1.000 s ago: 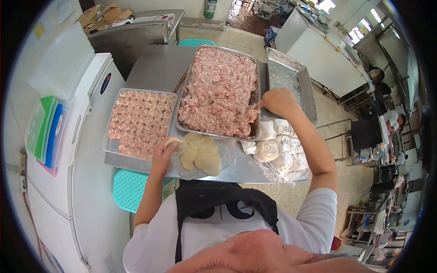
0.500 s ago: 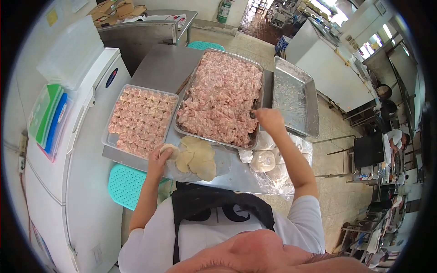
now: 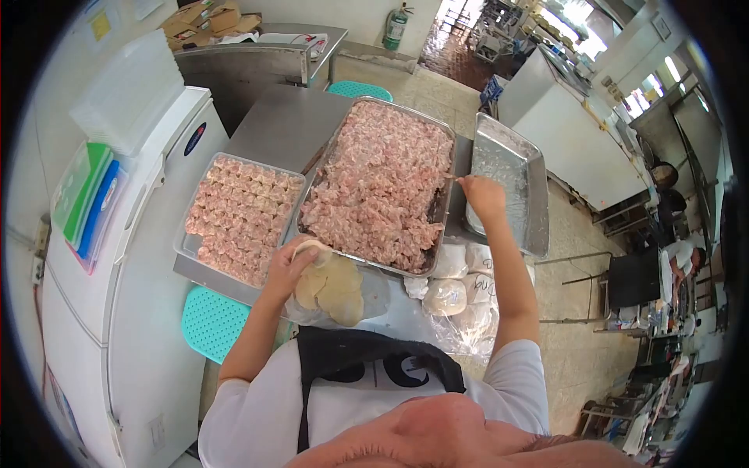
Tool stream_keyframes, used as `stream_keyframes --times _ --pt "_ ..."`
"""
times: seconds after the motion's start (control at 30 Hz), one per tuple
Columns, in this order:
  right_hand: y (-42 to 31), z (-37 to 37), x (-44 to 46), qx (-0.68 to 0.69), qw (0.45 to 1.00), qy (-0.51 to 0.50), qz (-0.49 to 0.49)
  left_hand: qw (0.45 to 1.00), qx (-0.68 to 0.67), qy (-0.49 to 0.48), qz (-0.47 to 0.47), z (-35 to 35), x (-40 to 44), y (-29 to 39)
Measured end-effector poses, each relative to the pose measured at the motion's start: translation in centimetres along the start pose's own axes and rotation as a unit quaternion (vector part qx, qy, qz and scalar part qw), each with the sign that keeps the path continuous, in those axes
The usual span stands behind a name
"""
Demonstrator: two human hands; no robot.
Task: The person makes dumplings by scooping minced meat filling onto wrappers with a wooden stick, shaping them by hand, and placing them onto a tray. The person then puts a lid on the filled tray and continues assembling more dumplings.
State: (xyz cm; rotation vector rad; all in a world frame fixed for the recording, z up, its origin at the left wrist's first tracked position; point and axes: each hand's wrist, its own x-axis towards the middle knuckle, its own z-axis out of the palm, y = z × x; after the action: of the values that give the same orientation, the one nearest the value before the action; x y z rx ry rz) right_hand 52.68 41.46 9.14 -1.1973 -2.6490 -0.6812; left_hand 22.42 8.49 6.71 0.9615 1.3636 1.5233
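My left hand (image 3: 292, 264) is closed on a round dough wrapper (image 3: 314, 248), above the near left corner of the large meat tray. Beside it, flat wrappers (image 3: 334, 290) lie overlapping on clear plastic. The metal tray (image 3: 382, 171) holds a wide mass of ground meat. At that tray's right rim, my right hand (image 3: 482, 195) is closed round a thin utensil, whose far end is too small to make out. To the left, a clear plastic container (image 3: 181, 243) holds rows of filled dumplings (image 3: 242, 210). Bagged white packs (image 3: 460, 292) sit below my right forearm.
An empty metal tray (image 3: 507, 168) stands at the right of the steel table (image 3: 273, 117). A white freezer (image 3: 156, 296) is on the left, with plastic lids on it. Teal stools (image 3: 212, 324) show by the table. A person (image 3: 683, 261) is at the far right.
My right hand has drawn back from the meat to the tray's right rim. My left hand, still with the wrapper, has moved toward the meat tray. The view has shifted.
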Motion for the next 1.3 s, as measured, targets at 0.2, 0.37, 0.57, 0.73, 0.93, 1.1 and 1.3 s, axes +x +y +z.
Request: stream_keyframes --times 0.2,0.37,0.57,0.73,0.93,1.1,1.3 --pt "-5.2 1.7 0.2 0.126 0.99 -0.057 0.037 0.992 -0.065 0.1 -0.046 -3.4 -2.0 -3.0" --pt "-5.9 1.7 -1.9 0.182 0.98 -0.068 0.048 0.992 -0.077 0.092 -0.039 -2.4 -0.8 -2.0" --pt "-7.6 -0.2 -3.1 0.255 0.963 -0.079 0.045 0.999 -0.029 0.032 -0.004 0.7 2.1 1.0" --pt "-11.4 -4.3 -2.8 0.26 0.964 0.01 -0.052 1.0 -0.011 0.023 0.009 0.2 2.6 0.2" --pt "-13.2 -7.4 -4.8 0.209 0.962 -0.079 -0.159 0.998 -0.029 0.049 -0.025 -2.6 1.7 -1.6" --pt "-7.2 -11.8 -0.3 0.133 0.959 -0.171 -0.184 0.994 -0.064 0.067 -0.052 -4.5 1.1 -2.2" --pt "-4.2 -5.0 6.0 0.144 0.985 -0.077 -0.051 0.992 -0.074 0.098 -0.027 -5.9 0.8 -3.6"
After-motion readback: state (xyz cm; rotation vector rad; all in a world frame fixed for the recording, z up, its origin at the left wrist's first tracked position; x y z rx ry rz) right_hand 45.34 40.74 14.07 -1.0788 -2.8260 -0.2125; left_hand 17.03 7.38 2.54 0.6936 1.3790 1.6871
